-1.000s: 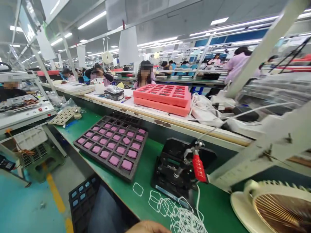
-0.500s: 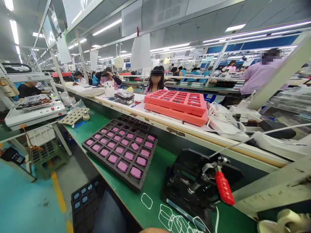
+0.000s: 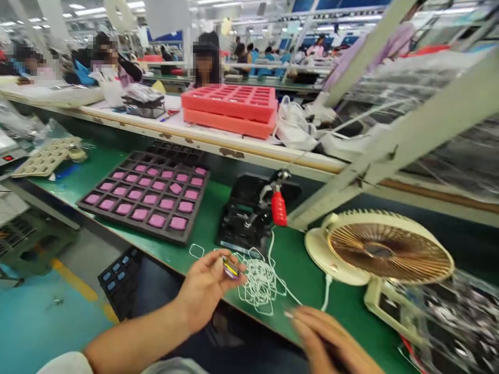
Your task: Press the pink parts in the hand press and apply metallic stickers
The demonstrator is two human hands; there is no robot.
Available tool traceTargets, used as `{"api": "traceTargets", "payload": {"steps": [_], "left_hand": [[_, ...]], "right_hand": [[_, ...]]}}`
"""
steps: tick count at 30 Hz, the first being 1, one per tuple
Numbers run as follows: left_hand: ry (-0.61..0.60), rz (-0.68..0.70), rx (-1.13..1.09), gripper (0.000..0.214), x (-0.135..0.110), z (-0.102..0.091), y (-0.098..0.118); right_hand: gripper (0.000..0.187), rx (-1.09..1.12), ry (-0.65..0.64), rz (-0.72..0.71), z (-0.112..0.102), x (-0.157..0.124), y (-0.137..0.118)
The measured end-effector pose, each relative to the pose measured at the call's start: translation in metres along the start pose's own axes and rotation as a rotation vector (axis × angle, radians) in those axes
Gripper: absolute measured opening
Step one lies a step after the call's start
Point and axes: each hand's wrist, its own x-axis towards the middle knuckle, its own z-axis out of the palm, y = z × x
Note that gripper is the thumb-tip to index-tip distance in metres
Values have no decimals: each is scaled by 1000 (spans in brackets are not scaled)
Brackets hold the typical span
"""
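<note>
My left hand (image 3: 202, 291) is closed around a small squarish part (image 3: 231, 268) with a shiny face, a yellow streak and a purple edge, held above the bench edge. Just beyond it lies a tangled pile of thin white rounded-square rings (image 3: 259, 285). My right hand (image 3: 331, 340) is low at the right, blurred, thumb and fingers pinched together. A small pale tip shows at its fingertips; what it grips cannot be made out. Behind the rings stands a black clamp fixture (image 3: 241, 208) with a red handle (image 3: 279, 209).
A dark foam tray (image 3: 132, 226) of pink pieces lies on the green bench. A cream fan (image 3: 390, 249) stands at right, beside plastic-covered parts (image 3: 460, 322). Red foam trays (image 3: 230, 119) sit on the shelf. Below the bench edge is another dark tray (image 3: 117, 272) with blue pieces.
The view has swung right and down, bringing the fan and whole ring pile into sight. Both my hands have come into view, the left with the small part.
</note>
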Motion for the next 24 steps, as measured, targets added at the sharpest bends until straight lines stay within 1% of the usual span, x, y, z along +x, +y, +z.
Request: {"api": "traceTargets", "payload": {"steps": [2, 5, 7, 9, 12, 16, 20, 22, 24], "left_hand": [[19, 15, 22, 24, -1, 4, 2], [36, 47, 55, 27, -5, 4, 1], [48, 81, 81, 29, -8, 2, 1], [57, 114, 107, 29, -10, 0, 2], [70, 135, 137, 31, -9, -3, 2], [80, 155, 187, 33, -7, -6, -1], [64, 206, 263, 34, -5, -9, -4], [52, 218, 282, 33, -4, -12, -5], [36, 228, 290, 34, -4, -15, -5]], "right_hand": [[5, 114, -42, 31, 23, -11, -8], [13, 296, -45, 92, 63, -8, -18], [14, 346, -36, 108, 79, -4, -22], [15, 366, -47, 114, 84, -2, -22], [15, 365, -60, 134, 82, -5, -19], [14, 335, -26, 169, 81, -7, -16], [18, 318, 3, 88, 86, -7, -11], [14, 293, 6, 70, 89, -7, -6], [3, 262, 3, 104, 90, -6, -2]]}}
